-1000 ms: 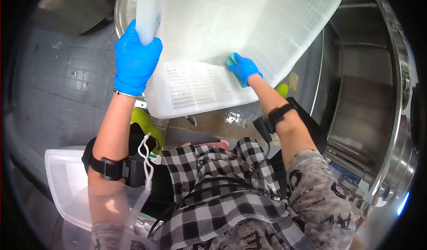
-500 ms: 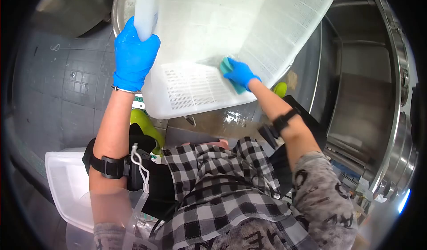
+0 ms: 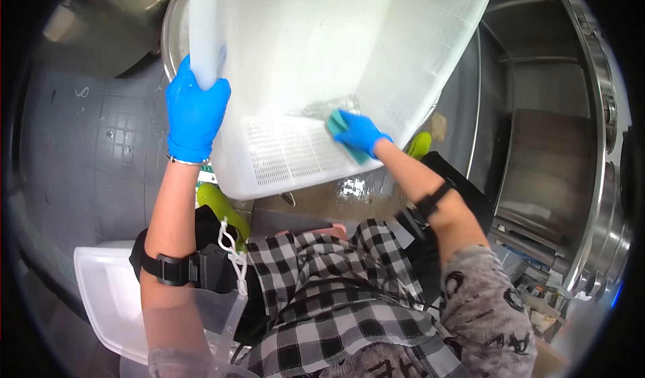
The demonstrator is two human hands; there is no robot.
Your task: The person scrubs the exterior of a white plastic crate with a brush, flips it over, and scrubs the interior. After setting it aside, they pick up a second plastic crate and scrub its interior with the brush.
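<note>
A big white plastic basket [image 3: 232,176] with slotted walls is tilted toward me over a round metal basin [image 3: 176,32]. My left hand [image 3: 196,112], in a blue glove, grips the basket's left rim with the fingers wrapped over it. Inside the basket, my right hand [image 3: 361,133], also blue-gloved, is closed on a green sponge [image 3: 344,136]. The sponge presses against the slotted near wall. A wet, soapy patch shows on the basket's inside just beyond the sponge. The fingertips of my right hand are partly blurred.
A white plastic tub [image 3: 111,297] stands on the floor at my left. Stainless steel shelving [image 3: 547,156] runs along the right. The tiled floor [image 3: 121,129] is wet in places. Green boots [image 3: 222,206] show below the basket. A large metal vessel [image 3: 107,25] is at upper left.
The basket and my left hand appear lower and slightly left in view. My right hand and the sponge also appear a little lower, still against the near wall.
</note>
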